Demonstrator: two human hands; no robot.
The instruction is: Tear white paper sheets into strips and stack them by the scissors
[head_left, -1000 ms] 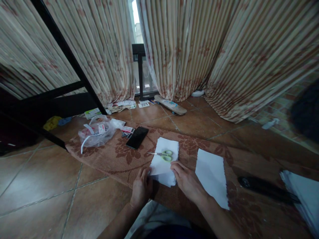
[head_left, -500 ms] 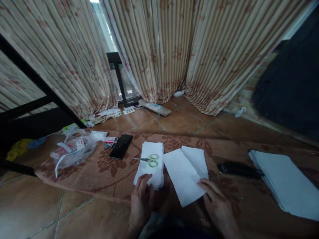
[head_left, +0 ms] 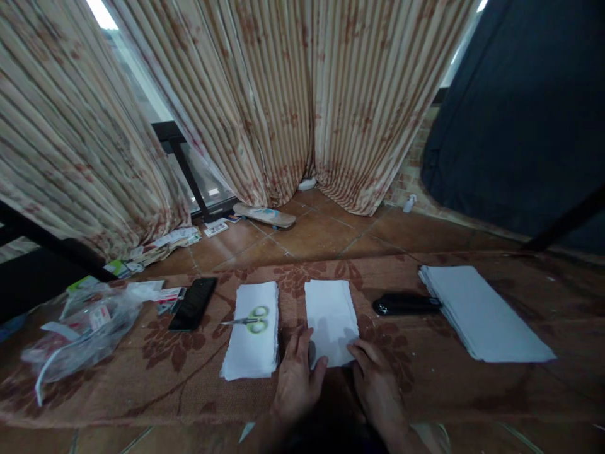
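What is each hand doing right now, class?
Left hand: open, fingers flat on the near left corner of the folded white sheet, holding nothing.
Right hand: open, fingertips on the sheet's near right edge.

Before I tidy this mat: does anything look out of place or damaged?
The scissors lie on the left paper stack, blades overhanging its edge. That stack's edges look ragged, as if torn. Both hands rest on the neat folded sheet.

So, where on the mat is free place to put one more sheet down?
Bare mat lies near the right hand, below the black stapler and paper stack. Crowded: the left, around the phone and plastic bag.
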